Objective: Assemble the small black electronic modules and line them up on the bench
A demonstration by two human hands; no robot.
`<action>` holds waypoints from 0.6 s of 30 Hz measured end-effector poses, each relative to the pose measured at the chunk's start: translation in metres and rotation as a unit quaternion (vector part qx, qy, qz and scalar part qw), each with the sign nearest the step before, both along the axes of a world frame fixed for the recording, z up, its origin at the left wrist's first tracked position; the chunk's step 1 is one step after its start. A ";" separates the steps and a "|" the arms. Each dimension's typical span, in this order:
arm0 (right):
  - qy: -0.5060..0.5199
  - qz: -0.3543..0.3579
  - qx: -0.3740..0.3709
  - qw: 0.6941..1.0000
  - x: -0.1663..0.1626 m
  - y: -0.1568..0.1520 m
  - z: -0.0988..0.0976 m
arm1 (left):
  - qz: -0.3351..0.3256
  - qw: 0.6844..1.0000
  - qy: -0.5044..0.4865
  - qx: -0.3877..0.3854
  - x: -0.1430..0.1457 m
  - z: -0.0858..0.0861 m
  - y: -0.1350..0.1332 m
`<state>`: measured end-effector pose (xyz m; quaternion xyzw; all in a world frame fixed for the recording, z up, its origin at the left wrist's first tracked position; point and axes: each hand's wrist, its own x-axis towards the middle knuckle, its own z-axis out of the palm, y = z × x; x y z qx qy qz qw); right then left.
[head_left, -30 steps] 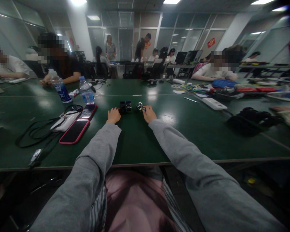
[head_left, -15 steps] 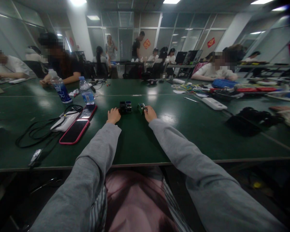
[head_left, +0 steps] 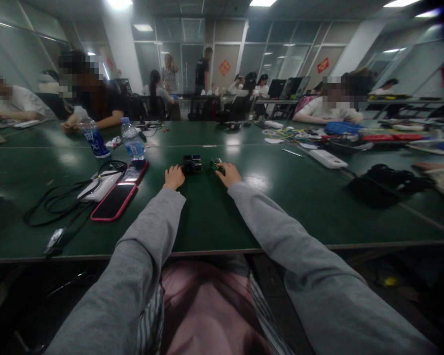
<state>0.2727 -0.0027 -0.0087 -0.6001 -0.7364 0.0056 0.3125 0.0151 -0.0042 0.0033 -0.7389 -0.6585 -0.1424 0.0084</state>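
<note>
My left hand is closed at the left side of a small black device with silvery metal ports, which sits on the green tabletop. Its fingertips are partly hidden against the device. To the right, a small green circuit board lies low on the table, a short gap from the device. Over its right edge is my right hand, thumb and forefinger spread apart. Whether a fingertip still touches the board I cannot tell.
Left stand two phones, a white power bank with black cords, and two water bottles. To the right are a white device, a black cable bundle and tools. The table's near edge runs below my forearms. Other people sit around.
My right thumb and forefinger have parted from their pinch on the circuit board, which now lies lower and flatter. My left hand and the black device have stayed put.
</note>
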 end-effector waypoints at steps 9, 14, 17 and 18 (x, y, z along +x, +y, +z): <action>0.013 -0.005 -0.004 1.000 0.002 0.001 0.001 | 0.002 1.000 -0.001 -0.001 0.000 -0.002 0.002; 0.023 -0.010 0.001 1.000 0.002 0.002 0.000 | 0.005 1.000 -0.004 -0.005 0.000 -0.001 0.002; 0.033 -0.020 -0.005 0.999 0.003 0.003 -0.001 | 0.003 1.000 -0.007 -0.005 0.000 -0.001 0.002; 0.038 -0.022 -0.006 0.999 0.003 0.003 -0.001 | 0.002 1.000 -0.008 -0.003 0.000 -0.001 0.002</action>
